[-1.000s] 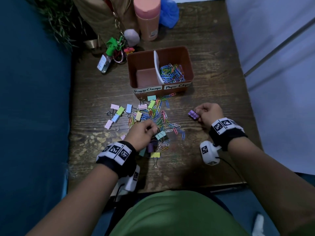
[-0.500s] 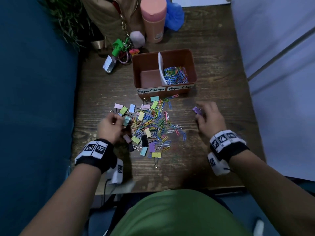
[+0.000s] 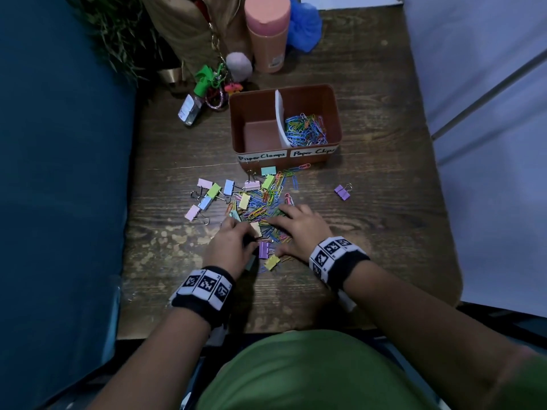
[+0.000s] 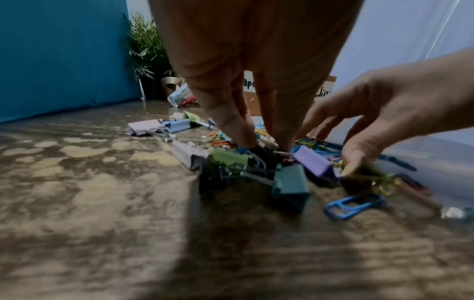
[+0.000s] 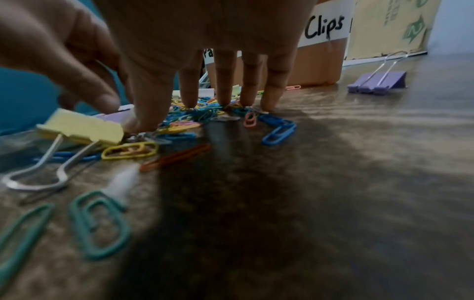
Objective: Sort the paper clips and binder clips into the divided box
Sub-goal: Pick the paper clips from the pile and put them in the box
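The left hand (image 3: pixel 229 247) has come back from the heap's left edge to its near side, fingertips pinching among binder clips (image 4: pixel 290 184); which one, I cannot tell. The right hand (image 3: pixel 299 232) has let go of the purple clip (image 3: pixel 342 192) and presses flat, fingers straight, on the paper clips (image 5: pixel 202 117). In the box (image 3: pixel 336 119), the clamp side remains empty.

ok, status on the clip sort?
Both hands down in the mixed pile: left hand, right hand, fingers spread. Box: paper clips right side, left side bare. Purple binder clip lies apart.
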The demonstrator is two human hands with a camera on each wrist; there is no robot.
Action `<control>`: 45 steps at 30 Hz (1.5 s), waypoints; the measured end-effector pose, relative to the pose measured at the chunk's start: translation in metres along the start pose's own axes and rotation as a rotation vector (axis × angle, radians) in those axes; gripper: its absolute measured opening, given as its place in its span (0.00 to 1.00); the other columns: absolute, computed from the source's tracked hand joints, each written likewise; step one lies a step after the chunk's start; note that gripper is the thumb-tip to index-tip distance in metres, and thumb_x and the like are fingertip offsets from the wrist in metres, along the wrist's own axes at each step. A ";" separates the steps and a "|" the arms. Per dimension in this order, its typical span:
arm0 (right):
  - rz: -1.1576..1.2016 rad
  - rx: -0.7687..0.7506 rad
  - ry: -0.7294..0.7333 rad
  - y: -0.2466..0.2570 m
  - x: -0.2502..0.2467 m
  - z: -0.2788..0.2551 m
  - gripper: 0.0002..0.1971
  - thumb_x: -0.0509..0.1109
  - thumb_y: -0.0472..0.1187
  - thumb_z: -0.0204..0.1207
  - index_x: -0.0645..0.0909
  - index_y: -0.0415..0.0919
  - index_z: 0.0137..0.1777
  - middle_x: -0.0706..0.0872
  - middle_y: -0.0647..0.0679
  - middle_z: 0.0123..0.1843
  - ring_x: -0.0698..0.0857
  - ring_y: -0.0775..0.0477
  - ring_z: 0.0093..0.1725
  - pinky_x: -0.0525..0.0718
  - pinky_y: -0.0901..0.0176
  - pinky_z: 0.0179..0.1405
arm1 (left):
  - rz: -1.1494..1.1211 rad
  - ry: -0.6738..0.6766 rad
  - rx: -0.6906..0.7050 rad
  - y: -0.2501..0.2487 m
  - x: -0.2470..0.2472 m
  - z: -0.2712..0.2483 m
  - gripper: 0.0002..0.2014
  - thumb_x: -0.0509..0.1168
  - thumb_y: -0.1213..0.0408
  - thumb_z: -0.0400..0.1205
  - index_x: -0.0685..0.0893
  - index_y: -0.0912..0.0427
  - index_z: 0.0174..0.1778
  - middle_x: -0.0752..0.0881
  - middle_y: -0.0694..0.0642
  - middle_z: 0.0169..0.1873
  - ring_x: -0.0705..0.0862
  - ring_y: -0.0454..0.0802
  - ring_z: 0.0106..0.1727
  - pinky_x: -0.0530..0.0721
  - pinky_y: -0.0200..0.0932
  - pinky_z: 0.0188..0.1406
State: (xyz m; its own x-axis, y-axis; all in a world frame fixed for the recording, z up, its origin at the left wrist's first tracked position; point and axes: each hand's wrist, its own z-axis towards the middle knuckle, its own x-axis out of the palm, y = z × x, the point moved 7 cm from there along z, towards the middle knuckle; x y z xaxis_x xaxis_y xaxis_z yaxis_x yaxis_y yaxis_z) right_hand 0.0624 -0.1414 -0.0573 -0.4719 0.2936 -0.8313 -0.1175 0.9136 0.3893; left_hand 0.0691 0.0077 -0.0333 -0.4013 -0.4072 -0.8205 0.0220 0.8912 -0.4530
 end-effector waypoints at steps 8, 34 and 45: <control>-0.010 -0.088 0.018 -0.002 0.004 -0.003 0.35 0.78 0.56 0.61 0.72 0.56 0.70 0.69 0.45 0.76 0.68 0.38 0.72 0.75 0.40 0.64 | 0.074 -0.022 0.118 -0.004 -0.002 0.000 0.05 0.69 0.57 0.77 0.86 0.53 0.45 0.82 0.56 0.46 0.83 0.58 0.48 0.79 0.46 0.37; 0.167 0.054 0.021 -0.055 -0.017 -0.018 0.48 0.69 0.28 0.60 0.53 0.51 0.80 0.52 0.50 0.83 0.63 0.39 0.75 0.72 0.46 0.72 | 0.147 0.249 0.161 -0.033 0.023 0.005 0.25 0.73 0.50 0.72 0.77 0.51 0.64 0.75 0.54 0.62 0.81 0.58 0.59 0.83 0.52 0.55; -0.061 -0.039 0.061 -0.058 -0.019 -0.002 0.26 0.74 0.44 0.71 0.75 0.45 0.70 0.77 0.44 0.66 0.72 0.39 0.65 0.76 0.44 0.64 | 0.142 0.255 0.146 -0.059 0.046 0.024 0.42 0.78 0.62 0.69 0.61 0.53 0.76 0.66 0.60 0.67 0.81 0.63 0.60 0.83 0.57 0.52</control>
State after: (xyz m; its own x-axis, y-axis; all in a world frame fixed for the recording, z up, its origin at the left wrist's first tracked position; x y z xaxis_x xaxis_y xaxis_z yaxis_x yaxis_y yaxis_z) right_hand 0.0762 -0.2003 -0.0636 -0.5151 0.2186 -0.8288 -0.1815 0.9172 0.3547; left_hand 0.0715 -0.0682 -0.0526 -0.6011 -0.2009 -0.7735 0.2182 0.8899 -0.4006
